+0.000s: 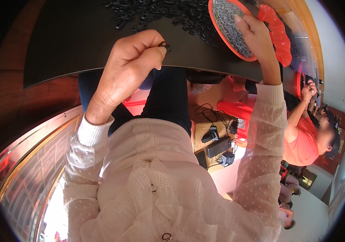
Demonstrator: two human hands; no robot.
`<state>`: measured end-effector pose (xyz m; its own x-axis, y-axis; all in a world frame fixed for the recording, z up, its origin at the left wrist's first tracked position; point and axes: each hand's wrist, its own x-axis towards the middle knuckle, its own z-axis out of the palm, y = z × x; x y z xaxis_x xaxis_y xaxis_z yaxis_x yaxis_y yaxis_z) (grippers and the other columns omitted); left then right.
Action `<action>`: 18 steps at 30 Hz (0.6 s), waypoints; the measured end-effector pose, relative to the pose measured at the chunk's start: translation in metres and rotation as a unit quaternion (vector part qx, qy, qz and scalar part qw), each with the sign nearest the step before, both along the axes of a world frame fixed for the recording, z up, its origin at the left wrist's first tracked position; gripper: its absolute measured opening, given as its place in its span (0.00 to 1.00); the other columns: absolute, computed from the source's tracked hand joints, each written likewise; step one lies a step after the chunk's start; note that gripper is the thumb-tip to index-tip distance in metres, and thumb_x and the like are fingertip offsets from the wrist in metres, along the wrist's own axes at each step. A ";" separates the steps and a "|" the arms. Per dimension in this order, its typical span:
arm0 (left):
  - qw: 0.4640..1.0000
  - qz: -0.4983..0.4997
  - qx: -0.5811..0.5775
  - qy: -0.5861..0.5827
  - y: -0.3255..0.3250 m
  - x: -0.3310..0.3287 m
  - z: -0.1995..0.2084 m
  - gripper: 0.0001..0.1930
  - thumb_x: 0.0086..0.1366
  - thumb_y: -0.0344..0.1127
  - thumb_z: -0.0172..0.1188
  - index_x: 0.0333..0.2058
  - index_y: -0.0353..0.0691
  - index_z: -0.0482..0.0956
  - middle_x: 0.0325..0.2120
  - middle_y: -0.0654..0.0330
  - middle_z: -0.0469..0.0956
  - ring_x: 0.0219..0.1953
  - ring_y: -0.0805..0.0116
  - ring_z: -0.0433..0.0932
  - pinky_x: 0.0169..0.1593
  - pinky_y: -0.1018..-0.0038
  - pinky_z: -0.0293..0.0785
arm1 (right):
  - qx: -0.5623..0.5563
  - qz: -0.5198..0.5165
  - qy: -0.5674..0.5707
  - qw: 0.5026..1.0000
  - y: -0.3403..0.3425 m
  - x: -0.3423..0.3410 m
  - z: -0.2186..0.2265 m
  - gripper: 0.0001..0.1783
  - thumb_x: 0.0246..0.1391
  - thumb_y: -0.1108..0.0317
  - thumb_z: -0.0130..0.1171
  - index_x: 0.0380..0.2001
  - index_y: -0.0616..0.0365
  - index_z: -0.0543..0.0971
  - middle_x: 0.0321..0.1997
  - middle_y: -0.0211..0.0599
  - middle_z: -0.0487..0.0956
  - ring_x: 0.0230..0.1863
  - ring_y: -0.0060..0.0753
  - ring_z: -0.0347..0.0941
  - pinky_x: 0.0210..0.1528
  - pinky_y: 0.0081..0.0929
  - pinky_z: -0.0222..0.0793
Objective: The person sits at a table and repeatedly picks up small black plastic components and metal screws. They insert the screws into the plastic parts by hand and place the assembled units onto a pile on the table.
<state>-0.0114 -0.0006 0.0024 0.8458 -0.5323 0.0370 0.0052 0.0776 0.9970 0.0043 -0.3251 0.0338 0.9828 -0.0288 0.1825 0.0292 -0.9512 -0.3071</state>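
My left hand (130, 66) is closed in a pinch above the near edge of the dark table. Between its thumb and forefinger is a small black ring-shaped part (165, 46). My right hand (256, 38) reaches over a red bowl (225, 39) filled with small grey metal pieces (231, 24), thin like pins or screws. Its thumb and fingers are drawn together at the pieces; what they hold, if anything, is too small to make out. A loose spread of small black parts (160, 12) lies at the far side of the table.
A red scalloped dish (275, 36) stands right of the bowl. Below the table's right side, a cardboard box (204, 131) carries a black power bank or phone (219, 147), adapters and cables. A co-worker in a red shirt (303, 145) sits at the right.
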 end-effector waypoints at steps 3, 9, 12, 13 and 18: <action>1.000 0.004 0.004 -0.006 -0.001 0.000 -0.001 0.06 0.60 0.28 0.51 0.24 0.34 0.72 0.17 0.69 0.67 0.21 0.83 0.62 0.26 0.81 0.58 | 0.006 -0.010 -0.022 1.000 0.007 -0.003 0.004 0.15 0.58 0.59 0.56 0.29 0.63 0.75 0.20 0.48 0.71 0.21 0.43 0.65 0.29 0.35 0.63; 1.000 0.008 0.013 -0.023 -0.004 0.004 -0.004 0.07 0.61 0.29 0.50 0.24 0.37 0.72 0.18 0.70 0.69 0.20 0.85 0.61 0.24 0.83 0.56 | 0.061 0.009 -0.040 0.997 -0.007 -0.001 -0.001 0.11 0.56 0.64 0.58 0.31 0.63 0.76 0.21 0.44 0.73 0.23 0.37 0.69 0.31 0.32 0.65; 1.000 0.012 0.015 -0.022 -0.005 0.005 -0.003 0.07 0.61 0.29 0.50 0.24 0.37 0.72 0.18 0.70 0.69 0.20 0.85 0.61 0.24 0.83 0.56 | 0.073 0.000 -0.026 0.997 -0.008 -0.001 0.000 0.10 0.56 0.65 0.58 0.31 0.62 0.77 0.21 0.39 0.74 0.24 0.29 0.69 0.30 0.29 0.65; 1.000 0.012 0.014 -0.020 -0.005 0.006 -0.003 0.07 0.61 0.29 0.50 0.24 0.37 0.72 0.18 0.70 0.69 0.20 0.85 0.61 0.24 0.83 0.56 | 0.086 0.001 -0.016 0.996 -0.009 0.000 0.001 0.10 0.56 0.65 0.58 0.30 0.63 0.77 0.22 0.37 0.74 0.24 0.27 0.68 0.30 0.28 0.64; 1.000 0.003 0.015 0.010 -0.004 0.006 0.002 0.05 0.60 0.27 0.52 0.26 0.33 0.72 0.18 0.68 0.67 0.23 0.83 0.63 0.27 0.81 0.59 | 0.142 0.015 -0.009 0.990 -0.001 -0.002 0.004 0.08 0.60 0.68 0.56 0.31 0.61 0.76 0.24 0.18 0.68 0.26 0.11 0.60 0.29 0.16 0.57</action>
<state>-0.0049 -0.0042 0.0041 0.8495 -0.5276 0.0039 0.0248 0.0474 0.9986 0.0028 -0.3262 0.0381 0.9806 -0.0516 0.1892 0.0648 -0.8256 -0.5606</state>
